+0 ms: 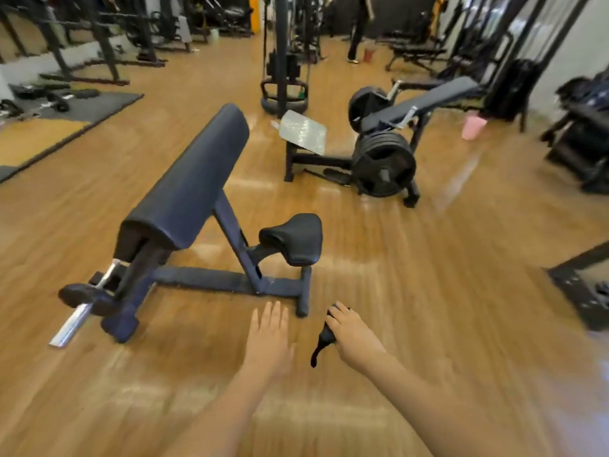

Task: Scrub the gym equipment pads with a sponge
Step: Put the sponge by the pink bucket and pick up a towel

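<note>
A preacher-curl bench stands ahead on the wooden floor, with a long dark slanted arm pad [194, 179] and a small black seat pad [295, 239]. My left hand [270, 338] is stretched forward with straight fingers and holds nothing, just short of the bench's floor frame [227, 280]. My right hand [351, 333] grips a dark, limp sponge or cloth [324, 339] that hangs below the fingers. Both hands are in the air, apart from the pads.
A plate-loaded machine [382, 159] with a metal footplate [303, 131] stands beyond the bench. A pink bucket [473, 127] sits at the right. Racks and dumbbells line the left wall, a person [359, 28] stands far back. Dark equipment edges in at the right.
</note>
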### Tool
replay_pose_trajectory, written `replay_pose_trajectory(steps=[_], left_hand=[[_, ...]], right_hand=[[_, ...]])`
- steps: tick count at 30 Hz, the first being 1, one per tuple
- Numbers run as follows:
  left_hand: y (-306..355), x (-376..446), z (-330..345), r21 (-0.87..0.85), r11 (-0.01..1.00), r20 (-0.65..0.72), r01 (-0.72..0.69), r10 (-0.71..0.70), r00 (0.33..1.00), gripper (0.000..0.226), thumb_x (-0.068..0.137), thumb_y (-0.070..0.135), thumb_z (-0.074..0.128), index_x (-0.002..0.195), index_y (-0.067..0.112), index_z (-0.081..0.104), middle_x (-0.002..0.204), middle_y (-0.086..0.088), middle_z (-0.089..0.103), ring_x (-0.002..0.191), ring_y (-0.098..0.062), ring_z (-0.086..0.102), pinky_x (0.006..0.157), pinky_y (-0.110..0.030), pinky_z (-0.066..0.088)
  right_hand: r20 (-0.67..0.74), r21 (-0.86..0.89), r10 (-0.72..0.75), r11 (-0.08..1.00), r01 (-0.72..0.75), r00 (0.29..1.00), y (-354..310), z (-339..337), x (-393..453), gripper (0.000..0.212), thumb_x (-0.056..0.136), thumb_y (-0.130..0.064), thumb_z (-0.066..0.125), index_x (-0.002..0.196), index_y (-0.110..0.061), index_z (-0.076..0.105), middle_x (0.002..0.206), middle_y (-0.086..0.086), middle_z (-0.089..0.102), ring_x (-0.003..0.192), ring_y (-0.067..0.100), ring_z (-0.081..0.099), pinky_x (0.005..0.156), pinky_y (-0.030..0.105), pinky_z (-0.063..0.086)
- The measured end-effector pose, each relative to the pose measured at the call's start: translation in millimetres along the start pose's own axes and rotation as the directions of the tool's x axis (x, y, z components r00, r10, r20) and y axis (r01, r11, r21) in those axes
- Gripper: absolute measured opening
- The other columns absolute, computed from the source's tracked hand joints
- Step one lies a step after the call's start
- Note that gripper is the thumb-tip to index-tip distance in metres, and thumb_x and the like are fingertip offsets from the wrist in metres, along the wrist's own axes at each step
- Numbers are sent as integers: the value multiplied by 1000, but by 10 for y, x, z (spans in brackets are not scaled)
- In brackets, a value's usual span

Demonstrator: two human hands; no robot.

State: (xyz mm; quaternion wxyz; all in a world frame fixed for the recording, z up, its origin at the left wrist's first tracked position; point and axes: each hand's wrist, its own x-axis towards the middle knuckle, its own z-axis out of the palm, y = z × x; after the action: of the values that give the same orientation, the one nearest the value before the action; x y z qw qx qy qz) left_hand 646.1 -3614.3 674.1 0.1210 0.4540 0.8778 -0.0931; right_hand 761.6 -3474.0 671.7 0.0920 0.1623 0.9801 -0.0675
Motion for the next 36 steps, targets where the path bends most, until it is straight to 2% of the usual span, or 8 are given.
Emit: replay_pose_trajectory(steps=[5,8,15,18,23,27,32,36], left_hand=[[602,593,-273,17,983,-6,-183,183,983,74,100,45,36,152,9,-3,160,-11,-4,147,-28,-6,117,-45,-3],[812,959,-446,37,966,-22,-258,259,966,75,99,45,38,152,10,-1,160,-10,-4,147,-27,-6,117,-46,-3],[1021,2079,-872,96,919,-12,-383,386,923,72,100,44,34,152,8,-1,160,-9,-4,147,-26,-7,118,-46,-4],[1041,2661,-1094,110,900,-14,-423,427,904,72,100,42,36,152,8,-1,160,-10,-5,147,-26,-8,118,-46,-5],[1256,3720,-1561,143,852,-25,-504,513,858,70,101,37,36,152,8,-2,160,-10,-7,147,-25,-8,119,-44,-1],[1861,4409,-1801,212,798,-26,-564,582,813,71,101,45,31,152,8,-1,160,-9,-4,147,-26,-6,118,-46,-3],[2955,5369,-2042,260,717,4,-647,669,743,71,101,48,28,152,8,-1,160,-10,-4,147,-26,-7,118,-46,-3],[3928,6212,-2353,250,720,16,-647,665,746,71,101,48,28,152,8,-2,160,-10,-5,147,-26,-8,118,-46,-3]], right_hand=[[-28,-3,186,983,-186,982,665,-169,-96,53,95,-9,43,145,-9,24,154,7,15,144,24,3,116,35,12],[-62,11,268,963,-268,961,964,-251,43,50,94,-10,45,142,-10,30,151,8,21,142,25,8,115,35,16],[-92,26,396,918,-395,914,1743,-427,785,50,93,-13,48,140,-12,33,148,5,27,141,25,11,113,35,19],[-97,66,466,885,-461,880,2108,-558,1181,43,93,-12,46,136,-13,38,144,4,32,140,25,15,113,33,21],[-171,105,534,845,-524,828,2834,-838,1745,49,94,-12,45,141,-13,32,151,4,23,143,23,7,115,35,14],[-167,124,592,806,-578,789,3647,-949,1869,51,94,-14,46,143,-12,29,154,5,18,144,23,5,116,36,12],[-171,145,674,739,-658,719,5040,-1002,1966,52,95,-13,43,144,-11,26,154,5,17,144,23,3,115,35,12],[-131,171,710,703,-690,692,6264,-1151,2123,50,96,-11,42,144,-10,28,155,7,16,144,24,3,116,36,11]])
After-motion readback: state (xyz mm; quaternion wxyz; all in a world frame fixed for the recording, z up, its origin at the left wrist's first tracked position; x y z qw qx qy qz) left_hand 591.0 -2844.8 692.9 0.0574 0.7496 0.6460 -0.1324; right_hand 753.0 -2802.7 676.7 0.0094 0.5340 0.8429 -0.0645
